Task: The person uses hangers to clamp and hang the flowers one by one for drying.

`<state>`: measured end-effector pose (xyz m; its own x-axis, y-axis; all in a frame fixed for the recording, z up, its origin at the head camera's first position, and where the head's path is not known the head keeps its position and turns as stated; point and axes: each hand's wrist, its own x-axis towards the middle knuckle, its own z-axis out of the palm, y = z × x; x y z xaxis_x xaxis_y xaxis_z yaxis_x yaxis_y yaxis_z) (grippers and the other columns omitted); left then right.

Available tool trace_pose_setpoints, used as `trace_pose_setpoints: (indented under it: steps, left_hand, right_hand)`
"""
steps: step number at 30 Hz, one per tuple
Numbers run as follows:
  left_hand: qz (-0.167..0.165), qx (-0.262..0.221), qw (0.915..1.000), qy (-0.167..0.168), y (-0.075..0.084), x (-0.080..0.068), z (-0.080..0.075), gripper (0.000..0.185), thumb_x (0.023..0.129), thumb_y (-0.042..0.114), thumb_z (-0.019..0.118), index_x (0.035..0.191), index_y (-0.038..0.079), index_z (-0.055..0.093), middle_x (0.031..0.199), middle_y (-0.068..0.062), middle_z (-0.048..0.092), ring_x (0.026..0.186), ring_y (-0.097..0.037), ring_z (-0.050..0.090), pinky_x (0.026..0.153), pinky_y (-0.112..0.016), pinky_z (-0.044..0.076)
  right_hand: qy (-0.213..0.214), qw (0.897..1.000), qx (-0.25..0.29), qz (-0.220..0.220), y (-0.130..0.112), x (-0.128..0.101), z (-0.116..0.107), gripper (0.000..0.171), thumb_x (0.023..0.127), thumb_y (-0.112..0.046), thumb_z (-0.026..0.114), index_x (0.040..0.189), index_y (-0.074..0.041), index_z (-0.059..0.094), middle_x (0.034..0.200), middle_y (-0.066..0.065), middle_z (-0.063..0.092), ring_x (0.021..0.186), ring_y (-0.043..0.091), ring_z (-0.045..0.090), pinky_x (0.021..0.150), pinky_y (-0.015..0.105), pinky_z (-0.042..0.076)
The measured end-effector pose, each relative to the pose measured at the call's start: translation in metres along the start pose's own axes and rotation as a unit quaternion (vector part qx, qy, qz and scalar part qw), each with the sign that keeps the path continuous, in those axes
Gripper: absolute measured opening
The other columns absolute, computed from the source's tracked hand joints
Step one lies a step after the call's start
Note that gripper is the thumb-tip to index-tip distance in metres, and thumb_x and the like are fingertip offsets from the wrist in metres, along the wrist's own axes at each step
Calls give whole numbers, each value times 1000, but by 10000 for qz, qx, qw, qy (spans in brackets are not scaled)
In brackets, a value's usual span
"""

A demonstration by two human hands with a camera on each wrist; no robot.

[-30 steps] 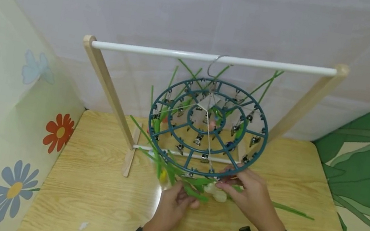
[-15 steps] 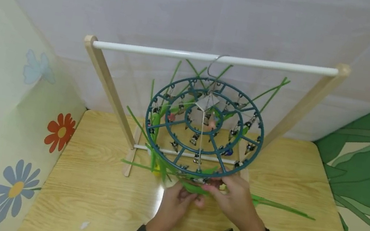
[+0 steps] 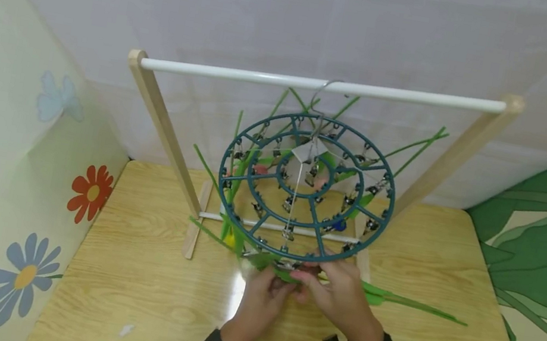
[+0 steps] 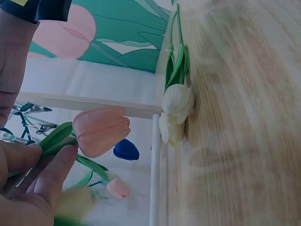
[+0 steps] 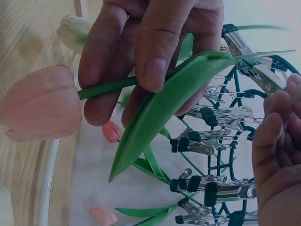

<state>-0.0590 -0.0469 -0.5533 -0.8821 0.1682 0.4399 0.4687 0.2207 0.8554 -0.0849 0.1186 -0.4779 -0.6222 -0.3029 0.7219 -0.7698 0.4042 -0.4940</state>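
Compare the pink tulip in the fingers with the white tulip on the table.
The pink tulip is held off the table by its stem in the right hand; the white tulip lies untouched on the wooden table. The pink tulip's head is salmon pink; the white tulip's is cream. Both have closed heads, green stems and leaves.

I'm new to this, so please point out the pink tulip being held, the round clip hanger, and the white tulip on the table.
pink tulip (image 5: 40, 102), right wrist view, bloom.
round clip hanger (image 3: 387, 198), head view, outer ring.
white tulip (image 4: 176, 101), left wrist view, bloom.
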Motion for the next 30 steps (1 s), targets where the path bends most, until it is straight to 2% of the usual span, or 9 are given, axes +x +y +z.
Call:
trace_pose_setpoints:
  steps: [7, 14, 18, 21, 23, 27, 30]
  left_hand:
    - [-106, -53, 9998, -169, 2, 1, -1, 40, 93, -4, 69, 131, 2, 61, 119, -17, 74, 93, -24, 77, 80, -22, 64]
    - [-149, 157, 9997, -126, 3, 3, -4, 38, 92, -3, 70, 129, 5, 63, 117, -14, 75, 91, -18, 76, 75, -20, 63]
    - [-48, 182, 9998, -25, 1, 3, -6, 37, 91, -5, 71, 126, 4, 63, 117, -15, 75, 93, -21, 77, 78, -20, 63]
    - [-14, -13, 10000, 33, -2, 2, -8, 38, 90, -5, 72, 126, 4, 64, 119, -16, 74, 96, -24, 77, 81, -22, 64]
    - [47, -119, 9999, 103, -5, 1, -10, 38, 89, -5, 74, 125, 4, 65, 117, -15, 75, 95, -24, 78, 81, -23, 64]
    - [15, -222, 9996, 143, -11, -1, -17, 37, 86, -3, 78, 121, 5, 67, 112, -12, 76, 95, -24, 77, 82, -26, 64]
    - [46, -130, 9998, 134, -13, -3, -24, 33, 87, -1, 78, 118, 5, 68, 109, -10, 75, 93, -21, 76, 82, -26, 65]
  right_hand:
    - [-83, 9999, 92, -109, 1, 1, 3, 42, 98, -42, 63, 92, -2, 71, 83, 7, 73, 69, 17, 69, 66, 16, 58]
    - [-135, 9997, 170, -142, 3, 2, 4, 41, 98, -41, 64, 92, -2, 70, 84, 7, 72, 68, 16, 68, 65, 15, 58]
    - [-209, 9998, -42, -30, 2, 2, 5, 45, 97, -47, 63, 95, -3, 71, 85, 5, 73, 68, 13, 67, 66, 16, 55]
    - [-223, 9995, -209, 33, 2, 2, 6, 49, 97, -50, 61, 97, -2, 71, 85, 4, 73, 68, 11, 65, 64, 18, 54]
    - [-238, 9996, -127, 54, 2, 1, 6, 48, 98, -49, 61, 97, -2, 71, 82, 2, 71, 66, 10, 64, 61, 18, 53]
    - [-378, 9989, 245, 124, 2, -5, 1, 48, 100, -44, 61, 109, 2, 71, 76, -3, 68, 64, 5, 60, 58, 14, 50]
    - [-559, 9974, 389, 216, 1, -12, -6, 46, 101, -38, 63, 119, 4, 69, 80, -3, 71, 66, 4, 61, 61, 12, 51]
